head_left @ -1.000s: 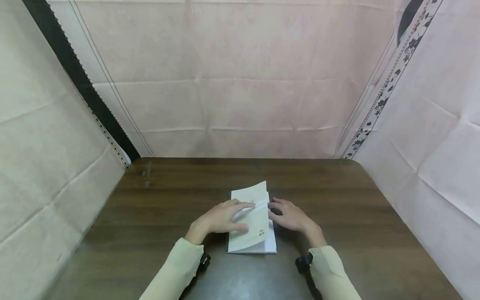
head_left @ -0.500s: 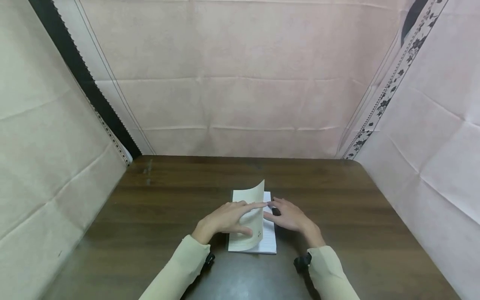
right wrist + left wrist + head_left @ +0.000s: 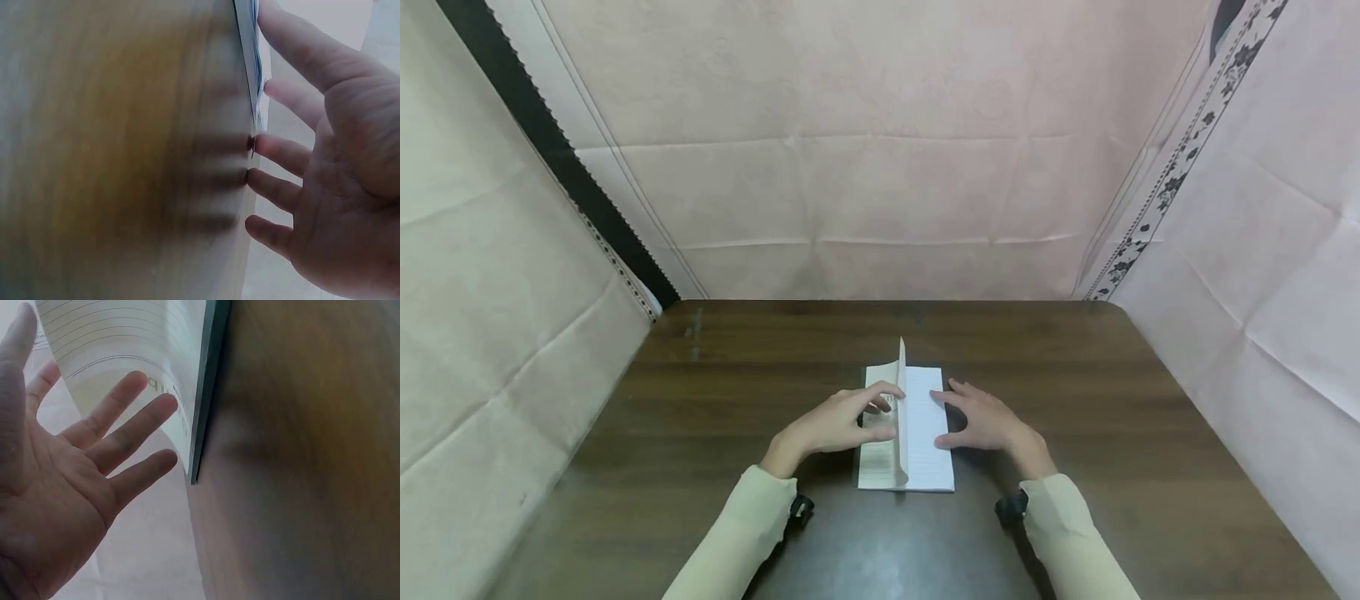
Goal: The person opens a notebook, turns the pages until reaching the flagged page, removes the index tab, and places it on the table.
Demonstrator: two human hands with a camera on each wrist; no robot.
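Observation:
An open notebook [image 3: 929,467] with ruled white pages lies at mid-table. One leaf [image 3: 902,454] stands nearly upright out of its middle. My left hand [image 3: 835,423] is over the left page, its index fingertip right at the standing leaf. In the left wrist view, spread fingers [image 3: 125,432] show beside the curved, lined paper and the dark green cover [image 3: 209,381]. At the notebook's right edge, my right hand [image 3: 988,421] rests its thumb and index fingertip. The right wrist view has its other fingers [image 3: 275,190] extended at the tabletop beyond the cover's edge.
The brown wooden table [image 3: 760,350] surrounds the notebook. Pale cloth hangs at the back [image 3: 880,192] and along both sides. A black band [image 3: 557,150] runs down the left corner, a floral trim [image 3: 1180,167] down the right. Both wrists wear dark straps.
The leaf has swung from lying toward the right to standing near the middle, baring the right ruled page. My left hand reached right, then drew back left with it. The right hand stays at the right edge.

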